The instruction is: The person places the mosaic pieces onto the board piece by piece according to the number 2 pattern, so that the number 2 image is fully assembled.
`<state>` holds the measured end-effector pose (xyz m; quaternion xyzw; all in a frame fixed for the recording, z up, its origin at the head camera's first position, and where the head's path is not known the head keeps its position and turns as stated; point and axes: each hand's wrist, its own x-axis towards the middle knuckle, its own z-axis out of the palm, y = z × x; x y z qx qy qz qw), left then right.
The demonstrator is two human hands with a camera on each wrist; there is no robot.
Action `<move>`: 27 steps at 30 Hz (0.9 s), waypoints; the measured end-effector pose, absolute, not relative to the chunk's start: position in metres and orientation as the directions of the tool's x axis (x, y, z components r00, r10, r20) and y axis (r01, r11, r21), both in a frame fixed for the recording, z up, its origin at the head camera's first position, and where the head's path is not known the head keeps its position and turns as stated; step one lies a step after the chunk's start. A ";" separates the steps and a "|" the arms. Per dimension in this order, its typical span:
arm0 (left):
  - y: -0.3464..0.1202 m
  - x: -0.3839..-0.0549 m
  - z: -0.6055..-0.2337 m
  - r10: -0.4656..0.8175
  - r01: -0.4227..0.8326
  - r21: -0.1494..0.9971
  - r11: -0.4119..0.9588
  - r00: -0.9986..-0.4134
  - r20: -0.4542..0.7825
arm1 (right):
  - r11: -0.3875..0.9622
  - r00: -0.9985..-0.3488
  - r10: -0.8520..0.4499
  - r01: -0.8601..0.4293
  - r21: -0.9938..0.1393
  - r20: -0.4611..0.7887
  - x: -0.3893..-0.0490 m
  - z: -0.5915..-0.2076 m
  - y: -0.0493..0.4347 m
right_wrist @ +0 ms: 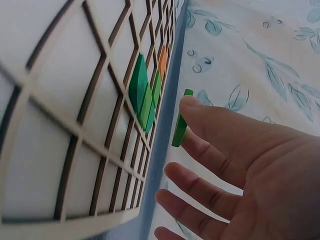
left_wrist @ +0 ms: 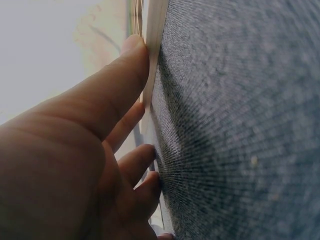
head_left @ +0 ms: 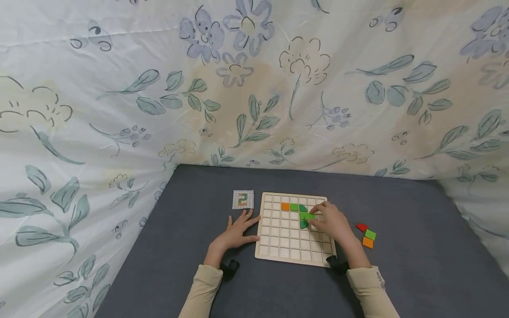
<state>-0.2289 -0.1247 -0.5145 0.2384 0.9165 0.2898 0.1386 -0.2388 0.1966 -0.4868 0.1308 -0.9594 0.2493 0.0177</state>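
Observation:
A wooden grid board lies on the dark cloth. In its upper part sit an orange square tile, a light green square tile and a dark green rounded tile. Below these are another light green tile and a second dark green rounded tile. My right hand pinches a green tile between thumb and index finger, held above the board's surface; its other fingers are spread. Fingers spread, my left hand touches the board's left edge with thumb and index finger.
A small pattern card lies left of the board's upper corner. To the right, a red triangle tile, a green square tile and an orange square tile lie close together. Floral fabric hangs behind the dark surface.

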 end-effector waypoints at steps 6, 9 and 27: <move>-0.125 -0.229 -0.515 0.519 0.359 0.598 0.717 -0.847 -0.113 | 0.835 -0.956 -0.266 -0.292 -0.467 0.121 -0.240 -0.490 0.187; -0.125 -0.230 -0.515 0.519 0.358 0.600 0.715 -0.848 -0.111 | 0.835 -0.952 -0.276 -0.306 -0.458 0.134 -0.240 -0.491 0.183; -0.126 -0.231 -0.516 0.526 0.360 0.608 0.708 -0.843 -0.113 | 0.859 -0.956 -0.277 -0.292 -0.420 0.097 -0.237 -0.498 0.162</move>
